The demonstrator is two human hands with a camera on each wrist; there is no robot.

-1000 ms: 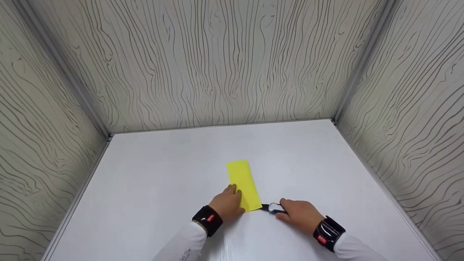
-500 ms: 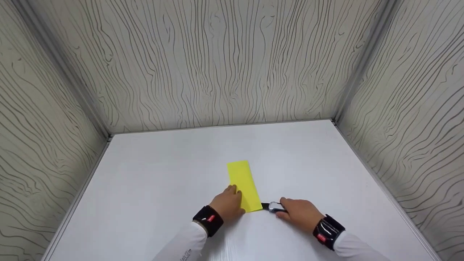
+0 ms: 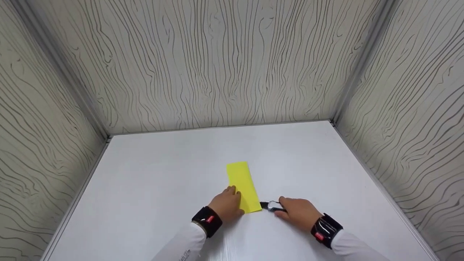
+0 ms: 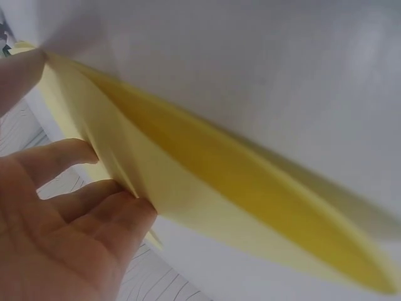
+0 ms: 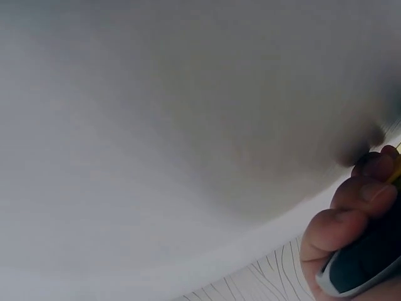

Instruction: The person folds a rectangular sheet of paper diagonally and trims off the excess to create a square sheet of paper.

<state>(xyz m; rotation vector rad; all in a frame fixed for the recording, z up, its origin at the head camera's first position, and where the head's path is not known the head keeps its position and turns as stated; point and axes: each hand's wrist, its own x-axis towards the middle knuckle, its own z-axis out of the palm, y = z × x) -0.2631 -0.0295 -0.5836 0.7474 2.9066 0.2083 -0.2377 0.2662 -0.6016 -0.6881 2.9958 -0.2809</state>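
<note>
A folded yellow sheet of paper (image 3: pixel 244 188) lies on the white table; the left wrist view shows its layers gaping along one side. My left hand (image 3: pixel 226 206) rests on the paper's left near part, the fingers pressing on it with little bend. In the left wrist view, the fingertips (image 4: pixel 141 204) touch the upper layer. My right hand (image 3: pixel 300 213) grips a utility knife (image 3: pixel 274 206) with a dark and silver handle. Its black front end points left at the paper's near right corner. The blade cannot be made out. Curled fingers wrap the dark teal handle (image 5: pixel 369 251) in the right wrist view.
The white tabletop (image 3: pixel 163 166) stretches around the paper. A wood-patterned panel (image 3: pixel 217 65) stands behind the table, with similar panels at left and right. Grey metal posts (image 3: pixel 353 79) mark the back corners.
Hardly anything differs. The right hand and the knife have shifted very slightly to the left and away from me. The left hand stays on the paper.
</note>
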